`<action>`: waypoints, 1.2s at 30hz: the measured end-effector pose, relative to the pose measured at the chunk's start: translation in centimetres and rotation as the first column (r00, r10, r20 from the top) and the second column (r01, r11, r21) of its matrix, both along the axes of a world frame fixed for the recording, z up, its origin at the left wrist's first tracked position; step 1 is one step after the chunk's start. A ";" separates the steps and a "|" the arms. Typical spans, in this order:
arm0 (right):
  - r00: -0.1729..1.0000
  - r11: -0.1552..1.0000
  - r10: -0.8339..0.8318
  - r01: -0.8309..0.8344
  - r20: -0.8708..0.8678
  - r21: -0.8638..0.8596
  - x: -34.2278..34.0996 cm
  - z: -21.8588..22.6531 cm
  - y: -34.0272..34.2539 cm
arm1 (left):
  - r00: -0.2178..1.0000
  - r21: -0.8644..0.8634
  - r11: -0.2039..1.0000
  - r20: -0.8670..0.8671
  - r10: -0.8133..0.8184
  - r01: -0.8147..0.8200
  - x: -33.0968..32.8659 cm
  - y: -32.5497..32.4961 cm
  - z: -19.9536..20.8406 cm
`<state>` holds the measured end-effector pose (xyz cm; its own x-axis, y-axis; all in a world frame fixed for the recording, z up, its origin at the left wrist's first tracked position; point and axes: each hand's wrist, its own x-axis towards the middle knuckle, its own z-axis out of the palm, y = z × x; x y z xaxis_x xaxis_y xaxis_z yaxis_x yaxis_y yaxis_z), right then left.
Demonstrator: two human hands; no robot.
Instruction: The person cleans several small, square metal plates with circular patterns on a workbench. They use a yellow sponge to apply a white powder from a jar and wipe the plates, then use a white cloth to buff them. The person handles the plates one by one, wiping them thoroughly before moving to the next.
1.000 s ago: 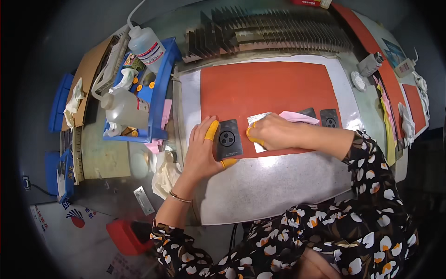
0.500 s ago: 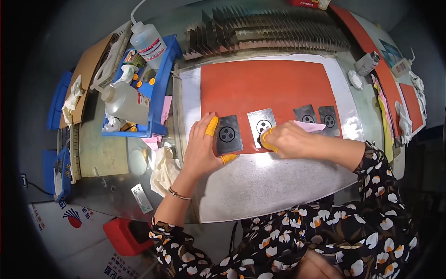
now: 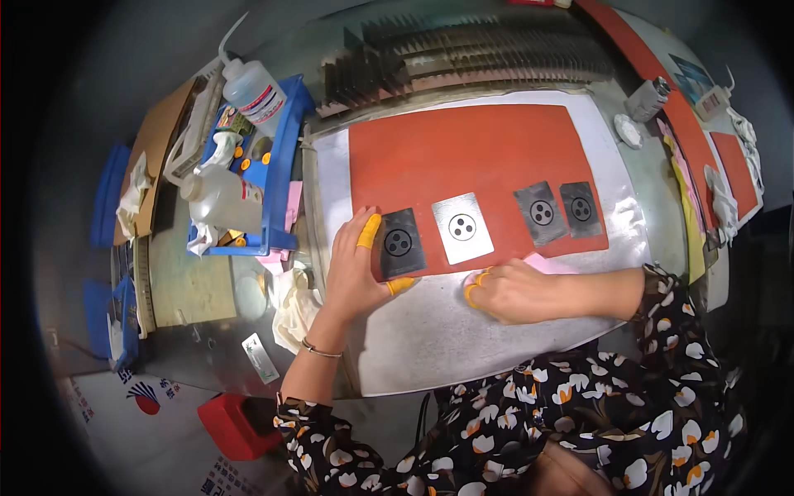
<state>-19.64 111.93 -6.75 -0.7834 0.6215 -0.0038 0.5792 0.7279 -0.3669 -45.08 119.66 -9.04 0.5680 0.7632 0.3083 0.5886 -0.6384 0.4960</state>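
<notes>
My left hand [image 3: 354, 263], with yellow finger cots on thumb and index finger, is open at the left edge of a dark metal plate [image 3: 403, 242]; the spread fingers touch or nearly touch it. Closed on a pink cloth [image 3: 549, 264], my right hand [image 3: 517, 293] rests on the pale sheet below the mat's front edge. It too wears yellow finger cots. Just beyond it lies a bright silver plate [image 3: 472, 250]. Further right are a third plate [image 3: 543, 231] and a fourth plate [image 3: 583, 223]. Each carries a black ring with three dots. All lie on an orange mat [image 3: 467, 149].
A rack of upright thin plates [image 3: 471, 62] spans the back. At left, a blue tray [image 3: 281, 165] holds a squeeze bottle [image 3: 255, 95], a second bottle [image 3: 227, 198] and yellow finger cots. A crumpled white cloth [image 3: 292, 310] lies near my left forearm; a metal can [image 3: 649, 99] stands at right.
My right hand has drawn back off the silver plate toward me with the pink cloth, uncovering that plate and the third one. My left hand stays by the left plate. The view has shifted slightly.
</notes>
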 end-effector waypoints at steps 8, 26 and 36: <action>0.751 0.785 -0.575 0.618 -0.325 0.039 16.9 8.2 -0.6 | 0.993 -0.030 0.999 -0.114 0.012 -0.015 4.5 -1.2 1.0; 0.534 0.503 -0.792 0.846 -0.297 0.178 45.2 8.0 9.5 | 0.955 -0.106 0.990 -0.272 -0.118 0.092 20.2 -2.3 1.8; 0.444 0.375 -0.896 0.772 -0.015 0.514 45.1 9.9 13.2 | 0.952 -0.095 0.991 -0.285 -0.114 0.090 18.7 -1.7 2.6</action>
